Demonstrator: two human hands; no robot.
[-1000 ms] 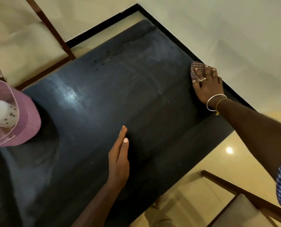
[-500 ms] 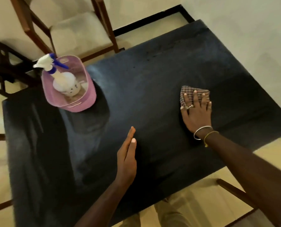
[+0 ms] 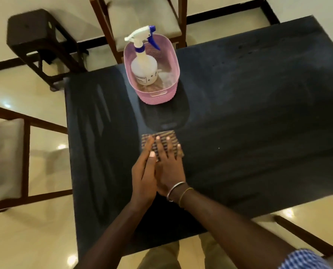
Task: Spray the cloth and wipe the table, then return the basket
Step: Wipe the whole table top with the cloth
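Through the head camera I see my right hand [image 3: 169,167] lying flat, palm down, on a folded brown-and-white checked cloth [image 3: 162,139]. Its fingers [image 3: 166,147] are straight and spread apart, pressing the fabric and not curled round it. My left hand [image 3: 143,177] lies close against the right one's thumb side, tilted partly onto its edge. Its fingers [image 3: 148,145] are straight and held together, with the tips reaching onto the cloth's left part. Both forearms run in from the lower edge and meet at the wrists. The cloth rests on the black glossy bench [image 3: 258,113] on the near side of the pink plastic woven-pattern basket [image 3: 156,94], apart from it, with the basket's dark reflection between them. One white plastic spray bottle with a blue trigger [image 3: 144,68] stands upright inside the basket, toward its left wall. I count one cloth, one basket and one bottle. The right wrist carries two bangles, one silver [image 3: 174,191] and one thin gold [image 3: 184,196]. There are three wooden chairs with pale seats: one beyond the basket [image 3: 142,14], one far to its left [image 3: 6,162], one well to its right and nearer me [image 3: 297,235]. One dark stool [image 3: 35,30] stands beyond and left of the basket.
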